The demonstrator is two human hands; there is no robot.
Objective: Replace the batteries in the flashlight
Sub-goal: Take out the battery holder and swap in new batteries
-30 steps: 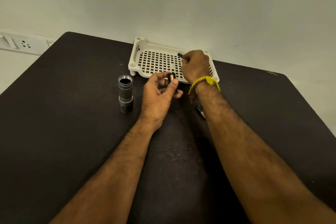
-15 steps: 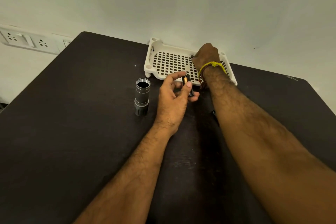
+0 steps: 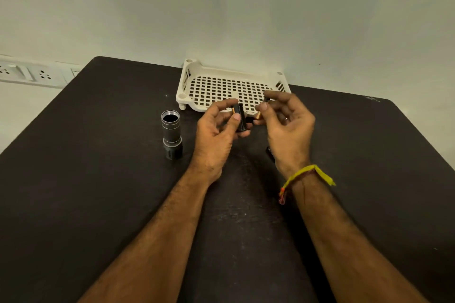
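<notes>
The left hand (image 3: 216,135) pinches a black cylindrical battery holder (image 3: 240,117) upright in its fingers, above the dark surface (image 3: 98,192). Just right, the right hand (image 3: 286,128) grips 1 black-and-copper battery (image 3: 261,108) (tilted). The grey metal flashlight body (image 3: 171,133) stands open-ended at left.

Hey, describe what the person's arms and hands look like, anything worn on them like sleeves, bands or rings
Both forearms are bare, with no sleeves in view and visible arm hair. The right wrist wears a yellow thread band with loose knotted ends, one tipped reddish-orange. The right hand seems to carry a thin ring on one finger, too small to be sure. The left hand and wrist show nothing worn.
</notes>
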